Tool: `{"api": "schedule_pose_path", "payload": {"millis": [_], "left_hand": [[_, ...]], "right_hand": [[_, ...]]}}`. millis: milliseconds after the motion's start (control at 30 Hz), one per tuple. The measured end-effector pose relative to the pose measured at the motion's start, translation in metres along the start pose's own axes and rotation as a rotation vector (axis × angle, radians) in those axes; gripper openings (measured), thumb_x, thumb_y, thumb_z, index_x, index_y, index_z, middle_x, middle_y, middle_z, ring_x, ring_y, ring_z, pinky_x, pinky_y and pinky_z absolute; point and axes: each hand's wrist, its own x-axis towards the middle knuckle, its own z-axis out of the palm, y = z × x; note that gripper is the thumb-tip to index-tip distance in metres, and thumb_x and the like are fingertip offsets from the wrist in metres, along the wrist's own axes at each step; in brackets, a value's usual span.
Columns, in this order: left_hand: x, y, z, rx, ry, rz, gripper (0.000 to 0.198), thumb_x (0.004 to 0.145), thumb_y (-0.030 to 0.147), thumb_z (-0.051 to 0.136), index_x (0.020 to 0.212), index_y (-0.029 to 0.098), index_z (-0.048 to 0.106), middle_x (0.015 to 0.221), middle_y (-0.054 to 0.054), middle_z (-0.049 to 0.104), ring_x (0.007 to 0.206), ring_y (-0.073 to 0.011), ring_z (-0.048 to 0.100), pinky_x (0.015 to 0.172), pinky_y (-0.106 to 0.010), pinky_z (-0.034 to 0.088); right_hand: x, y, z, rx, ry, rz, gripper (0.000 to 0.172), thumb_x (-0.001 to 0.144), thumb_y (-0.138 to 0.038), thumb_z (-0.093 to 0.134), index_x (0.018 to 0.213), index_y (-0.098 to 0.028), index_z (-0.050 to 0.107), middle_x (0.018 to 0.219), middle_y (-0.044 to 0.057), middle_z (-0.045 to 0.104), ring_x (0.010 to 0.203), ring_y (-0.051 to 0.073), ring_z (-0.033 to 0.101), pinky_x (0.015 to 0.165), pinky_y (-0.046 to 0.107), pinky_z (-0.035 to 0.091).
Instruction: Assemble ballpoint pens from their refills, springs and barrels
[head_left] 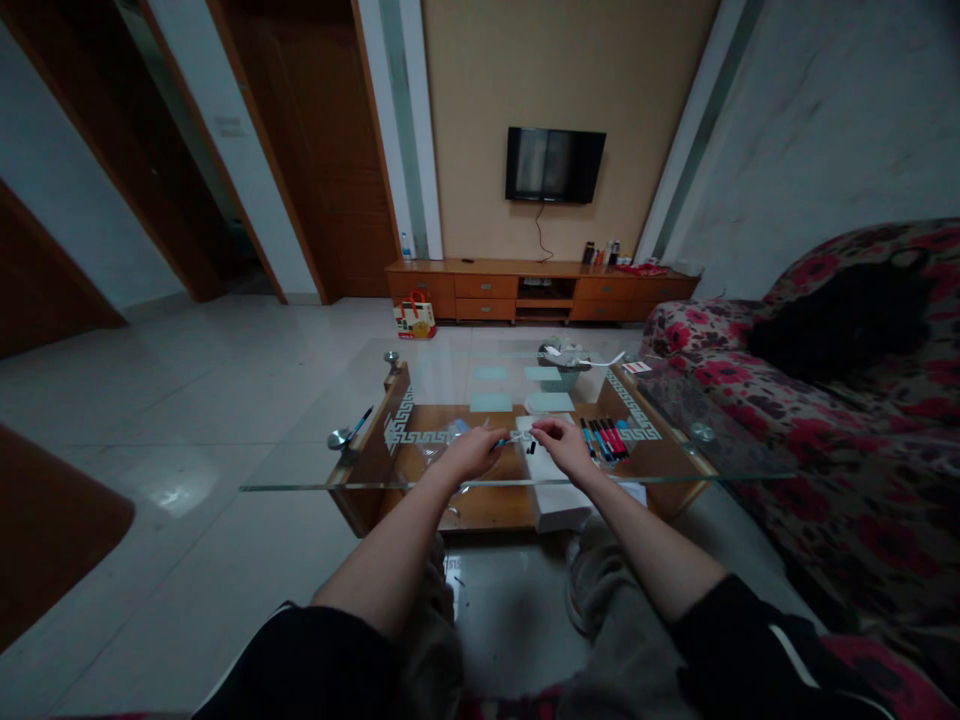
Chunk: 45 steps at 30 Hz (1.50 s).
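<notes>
Over the glass table (300, 455), my left hand (474, 452) is closed round a slim blue pen (502, 441), whose pale end points toward the right. My right hand (562, 443) pinches thumb and fingers together close to that end; whatever sits between the fingertips is too small to make out. Just below the right fingertips lie small black pen caps (531, 448). To the right of this hand is a row of several blue, black and red pens (604, 440). Another pen (361, 422) rests alone near the table's left side.
Clear plastic wrapping (435, 446) is left of my left hand. A white box (555, 505) shows below the glass. Toward the far edge is a basket (564, 372) with a white cable (606, 361). A flowered sofa (720, 400) stands on the right, a TV cabinet (487, 290) beyond.
</notes>
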Motion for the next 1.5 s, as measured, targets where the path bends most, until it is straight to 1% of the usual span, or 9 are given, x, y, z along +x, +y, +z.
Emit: {"api": "schedule_pose_path", "payload": {"millis": [233, 367, 667, 800, 967, 1067, 1167, 1500], "left_hand": [[-0.001, 0.0, -0.001, -0.002, 0.001, 0.009, 0.024, 0.093, 0.027, 0.049, 0.111, 0.024, 0.064, 0.104, -0.007, 0.071, 0.092, -0.0216, 0.066, 0.077, -0.027, 0.047], [-0.001, 0.001, -0.002, -0.005, 0.005, 0.007, 0.023, 0.094, 0.028, 0.049, 0.111, 0.024, 0.064, 0.102, -0.007, 0.071, 0.091, -0.0216, 0.066, 0.075, -0.026, 0.047], [-0.001, 0.004, -0.005, -0.027, 0.005, 0.013, 0.024, 0.094, 0.026, 0.05, 0.113, 0.024, 0.064, 0.104, -0.007, 0.071, 0.092, -0.0211, 0.066, 0.077, -0.026, 0.048], [0.001, 0.004, -0.003, -0.034, 0.006, 0.023, 0.026, 0.094, 0.026, 0.05, 0.116, 0.025, 0.064, 0.106, -0.007, 0.07, 0.093, -0.0206, 0.066, 0.078, -0.026, 0.048], [0.002, 0.004, 0.0, -0.041, 0.011, 0.048, 0.029, 0.092, 0.022, 0.052, 0.119, 0.026, 0.063, 0.108, -0.006, 0.07, 0.096, -0.0206, 0.066, 0.081, -0.027, 0.048], [0.003, 0.004, 0.001, -0.033, 0.019, 0.039, 0.028, 0.091, 0.021, 0.053, 0.118, 0.024, 0.063, 0.11, -0.007, 0.069, 0.098, -0.021, 0.065, 0.082, -0.027, 0.049], [0.003, 0.004, 0.001, -0.023, 0.014, 0.039, 0.028, 0.092, 0.022, 0.053, 0.118, 0.024, 0.063, 0.109, -0.007, 0.069, 0.096, -0.0209, 0.065, 0.081, -0.027, 0.049], [0.003, 0.002, 0.002, -0.023, 0.024, 0.05, 0.027, 0.091, 0.019, 0.052, 0.115, 0.024, 0.064, 0.107, -0.007, 0.066, 0.095, -0.0204, 0.064, 0.081, -0.027, 0.049]], "right_hand": [[-0.002, -0.003, 0.0, -0.063, -0.021, -0.021, 0.032, 0.073, -0.045, 0.073, 0.087, -0.017, 0.073, 0.082, 0.007, 0.073, 0.075, 0.02, 0.065, 0.071, 0.033, 0.051], [-0.002, -0.003, 0.0, -0.086, -0.029, -0.03, 0.03, 0.074, -0.043, 0.073, 0.087, -0.016, 0.073, 0.082, 0.007, 0.073, 0.075, 0.02, 0.065, 0.072, 0.032, 0.051], [-0.004, 0.0, 0.005, -0.064, -0.096, -0.029, 0.025, 0.074, -0.039, 0.072, 0.086, -0.017, 0.071, 0.08, 0.005, 0.072, 0.072, 0.019, 0.066, 0.07, 0.032, 0.052], [-0.006, 0.003, 0.007, -0.069, -0.13, -0.043, 0.025, 0.076, -0.037, 0.07, 0.089, -0.017, 0.071, 0.082, 0.005, 0.072, 0.073, 0.018, 0.066, 0.07, 0.032, 0.052], [-0.007, 0.005, 0.009, -0.131, -0.147, -0.091, 0.023, 0.077, -0.035, 0.068, 0.091, -0.017, 0.072, 0.083, 0.004, 0.072, 0.073, 0.017, 0.064, 0.07, 0.03, 0.051], [-0.008, 0.003, 0.009, -0.162, -0.154, -0.126, 0.022, 0.078, -0.033, 0.066, 0.092, -0.017, 0.072, 0.084, 0.004, 0.072, 0.073, 0.016, 0.063, 0.07, 0.029, 0.05], [-0.009, 0.0, 0.01, -0.176, -0.164, -0.146, 0.021, 0.079, -0.032, 0.065, 0.093, -0.018, 0.071, 0.087, 0.005, 0.073, 0.076, 0.017, 0.065, 0.07, 0.029, 0.049], [-0.011, -0.007, 0.011, -0.19, -0.176, -0.162, 0.02, 0.08, -0.029, 0.064, 0.096, -0.019, 0.071, 0.09, 0.005, 0.073, 0.077, 0.017, 0.066, 0.067, 0.028, 0.049]]}}
